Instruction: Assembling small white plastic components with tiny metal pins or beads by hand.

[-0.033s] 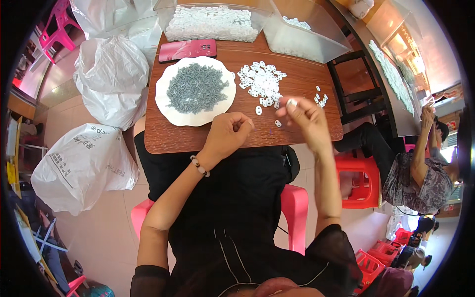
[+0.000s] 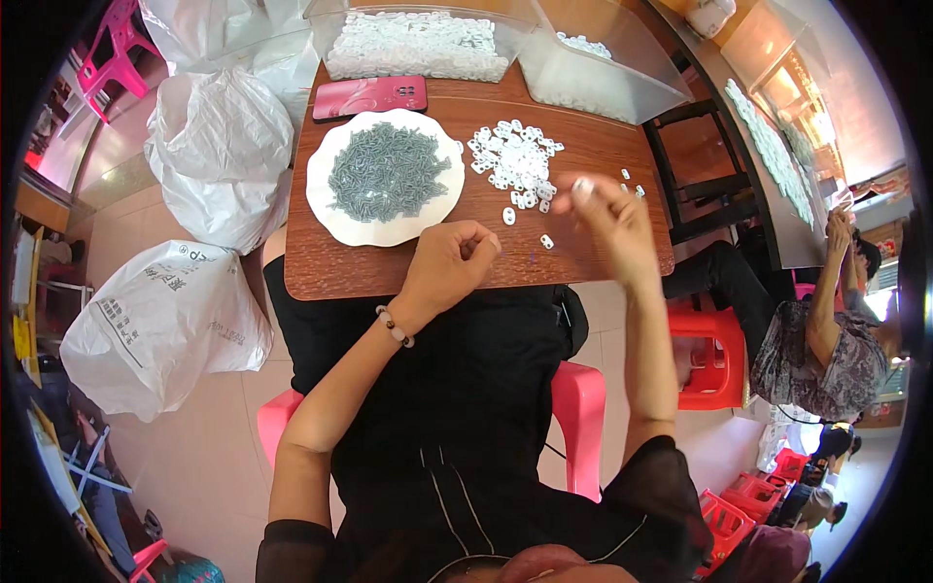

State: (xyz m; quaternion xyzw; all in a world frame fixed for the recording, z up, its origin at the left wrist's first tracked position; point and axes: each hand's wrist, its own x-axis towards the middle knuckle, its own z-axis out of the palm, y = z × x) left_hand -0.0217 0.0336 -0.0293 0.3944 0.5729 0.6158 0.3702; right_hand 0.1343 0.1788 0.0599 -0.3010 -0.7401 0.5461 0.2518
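I sit at a brown wooden table [image 2: 408, 267]. My right hand [image 2: 610, 228], blurred, is raised over the table's right side and pinches a small white plastic piece [image 2: 583, 184] at its fingertips. My left hand [image 2: 449, 258] rests near the front edge with its fingers curled together; nothing shows in it. A pile of small white plastic pieces [image 2: 515, 160] lies just beyond my right hand, with a few strays [image 2: 508, 216] in front. A white scalloped plate [image 2: 330, 219] to the left holds many small grey pieces [image 2: 387, 173].
Two clear bins, one full of white pieces [image 2: 418, 44] and one nearly bare [image 2: 603, 73], stand at the table's far edge beside a flat red case [image 2: 374, 96]. White plastic bags [image 2: 160, 325] sit on the floor at left. A red stool [image 2: 708, 355] and a seated person [image 2: 821, 330] are at right.
My right hand has lifted slightly with the white piece. My left hand has stayed put.
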